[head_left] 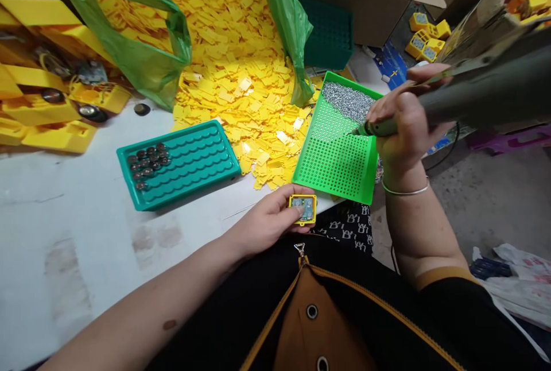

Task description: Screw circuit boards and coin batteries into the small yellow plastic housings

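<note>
In my left hand (275, 210) is a small yellow plastic case (303, 209) with a green circuit board inside it; the thumb presses on its face. My right hand (407, 124) wraps round a dark electric screwdriver (473, 92). The tool's tip points left, above a bright green perforated tray (336, 173). A heap of small silver screws (348, 100) lies at the tray's far end. Whether a screw sits on the tip is too small to tell.
Left of the tray spreads a large pile of flat yellow plastic pieces (232, 72), partly in a green bag (142, 55). A teal tray (193, 158) holds several small dark round parts (148, 161). A cardboard box (344, 3) stands behind. Yellow casings (47, 107) lie at far left.
</note>
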A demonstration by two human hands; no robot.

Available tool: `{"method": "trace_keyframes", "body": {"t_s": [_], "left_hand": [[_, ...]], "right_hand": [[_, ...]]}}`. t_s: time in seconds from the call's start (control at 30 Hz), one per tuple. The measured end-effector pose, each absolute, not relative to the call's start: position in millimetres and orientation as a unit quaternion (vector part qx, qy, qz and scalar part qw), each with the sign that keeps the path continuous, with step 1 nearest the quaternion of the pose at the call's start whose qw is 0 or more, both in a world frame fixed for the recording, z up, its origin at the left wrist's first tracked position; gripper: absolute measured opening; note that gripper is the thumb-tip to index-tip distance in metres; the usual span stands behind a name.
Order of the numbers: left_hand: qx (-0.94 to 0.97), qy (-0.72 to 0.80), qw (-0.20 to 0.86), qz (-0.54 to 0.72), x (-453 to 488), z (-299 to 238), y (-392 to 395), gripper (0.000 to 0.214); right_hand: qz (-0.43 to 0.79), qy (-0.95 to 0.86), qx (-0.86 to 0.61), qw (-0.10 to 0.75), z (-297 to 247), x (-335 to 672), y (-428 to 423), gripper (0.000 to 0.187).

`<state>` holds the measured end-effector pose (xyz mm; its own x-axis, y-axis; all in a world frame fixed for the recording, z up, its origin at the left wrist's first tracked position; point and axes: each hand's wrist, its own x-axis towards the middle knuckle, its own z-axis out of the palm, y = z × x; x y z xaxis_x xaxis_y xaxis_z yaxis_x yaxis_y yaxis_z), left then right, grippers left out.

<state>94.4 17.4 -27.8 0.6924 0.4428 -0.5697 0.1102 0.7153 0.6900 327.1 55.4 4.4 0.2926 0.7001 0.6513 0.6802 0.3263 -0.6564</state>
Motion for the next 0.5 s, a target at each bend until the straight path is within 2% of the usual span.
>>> {"method": "trace_keyframes", "body": {"t_s": [0.1, 0.17, 0.3, 0.37, 0.5], "left_hand": [[0.363, 0.386, 0.841, 0.112, 96.7, -26.8, 15.5, 0.034], [0.365, 0.392, 0.835, 0.124, 98.5, -26.2, 13.7, 0.032], [0.365, 0.404, 0.826, 0.145, 100.6, -24.9, 9.9, 0.032], [0.371, 0.404, 0.822, 0.152, 100.7, -24.0, 8.3, 0.034], [0.385, 0.398, 0.817, 0.161, 100.3, -22.8, 6.9, 0.037]], "right_hand": [[0.052, -0.577, -0.468, 0.667, 26.0, 308.2, 32.6, 0.026], [0.15, -0.557, -0.409, 0.707, 37.2, 294.1, 13.7, 0.018], [0.308, -0.608, -0.355, 0.64, 41.9, 271.9, -16.6, 0.023], [0.341, -0.623, -0.338, 0.618, 38.1, 263.2, -22.6, 0.025], [0.355, -0.617, -0.309, 0.63, 31.7, 248.9, -21.5, 0.024]]}}
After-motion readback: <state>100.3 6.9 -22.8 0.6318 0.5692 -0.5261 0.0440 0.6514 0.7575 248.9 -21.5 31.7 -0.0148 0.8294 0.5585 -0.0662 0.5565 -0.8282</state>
